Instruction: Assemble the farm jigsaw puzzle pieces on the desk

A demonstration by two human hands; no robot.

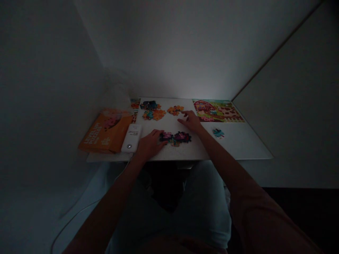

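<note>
My left hand (150,144) rests on the white table (238,146) with its fingers curled against the left end of a dark purple-and-pink cluster of joined puzzle pieces (177,137). My right hand (191,120) lies flat beyond that cluster, fingers stretched out toward a small orange group of pieces (175,110). It holds nothing. More loose pieces, orange and dark blue (152,110), lie at the back left.
A finished farm puzzle picture (217,110) lies at the back right. One single teal piece (218,133) sits right of my right arm. An orange puzzle box (108,131) and a white power bank (131,138) with a cable occupy the left edge. Walls close in on three sides.
</note>
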